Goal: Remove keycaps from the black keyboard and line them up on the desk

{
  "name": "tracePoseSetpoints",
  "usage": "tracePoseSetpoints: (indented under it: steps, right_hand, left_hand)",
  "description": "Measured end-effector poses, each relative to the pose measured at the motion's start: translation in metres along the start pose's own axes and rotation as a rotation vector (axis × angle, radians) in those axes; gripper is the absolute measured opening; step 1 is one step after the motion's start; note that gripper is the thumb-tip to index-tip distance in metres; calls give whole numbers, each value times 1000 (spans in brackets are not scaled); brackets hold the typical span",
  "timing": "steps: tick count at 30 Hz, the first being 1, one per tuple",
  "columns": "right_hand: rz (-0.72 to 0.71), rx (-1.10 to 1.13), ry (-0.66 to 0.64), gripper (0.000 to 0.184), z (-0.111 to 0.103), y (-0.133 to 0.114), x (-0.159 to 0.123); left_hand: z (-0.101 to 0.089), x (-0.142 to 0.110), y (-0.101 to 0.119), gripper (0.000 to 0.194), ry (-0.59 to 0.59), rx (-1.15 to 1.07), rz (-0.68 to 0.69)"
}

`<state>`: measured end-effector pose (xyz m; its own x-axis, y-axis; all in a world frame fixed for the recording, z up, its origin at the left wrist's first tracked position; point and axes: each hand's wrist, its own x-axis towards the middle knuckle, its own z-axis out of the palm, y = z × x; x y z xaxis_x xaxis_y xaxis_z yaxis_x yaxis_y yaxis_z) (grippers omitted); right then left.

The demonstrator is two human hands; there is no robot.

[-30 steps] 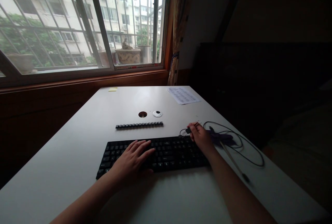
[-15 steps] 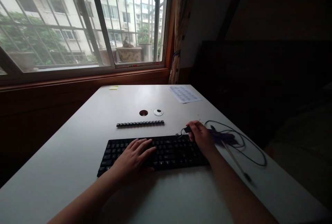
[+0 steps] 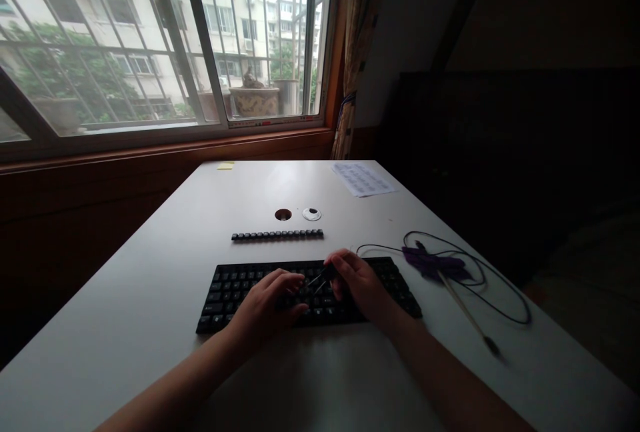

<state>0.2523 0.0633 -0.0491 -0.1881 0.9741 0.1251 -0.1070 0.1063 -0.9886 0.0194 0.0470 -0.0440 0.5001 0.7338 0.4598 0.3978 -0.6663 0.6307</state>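
Observation:
A black keyboard (image 3: pixel 233 285) lies on the white table beneath both hands. My left hand (image 3: pixel 270 300) hovers over or rests on its left-middle keys, fingers bent and thumb apart, gripping nothing. Closed above the middle keys, my right hand (image 3: pixel 357 283) pinches a wire keycap puller (image 3: pixel 317 280). The puller's thin metal prongs point left and down, toward my left fingertips; its dark handle is mostly covered by my fingers. Beyond the keyboard, a row of black keycaps (image 3: pixel 277 236) stands in a straight line. Whether the prongs touch a key is hard to make out.
To the right, a black cable (image 3: pixel 500 303) loops around a purple cloth (image 3: pixel 437 264) and a thin brush (image 3: pixel 467 312). Farther back are a round hole (image 3: pixel 283 215), its white cover (image 3: pixel 312 214), printed sheets (image 3: pixel 365 179) and a yellow sticky note (image 3: pixel 225 166).
My right hand has brought the keycap puller left and nearer, from the keyboard's back right to above its middle. My left fingers have curled up a little. The view has shifted slightly.

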Motion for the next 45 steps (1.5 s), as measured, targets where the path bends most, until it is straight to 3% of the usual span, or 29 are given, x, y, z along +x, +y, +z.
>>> tracePoseSetpoints:
  steps: [14,37,45]
  right_hand:
    - [32,133,-52,30,6,3,-3]
    - [-17,176,-64,28,8,4,-2]
    - [-34,168,-79,25,7,1,-4]
  left_hand:
    - [5,3,-1,15,44,-164,-15]
    - [-4,4,-5,14,13,-267,-139]
    - [-6,2,-7,19,17,-502,-265]
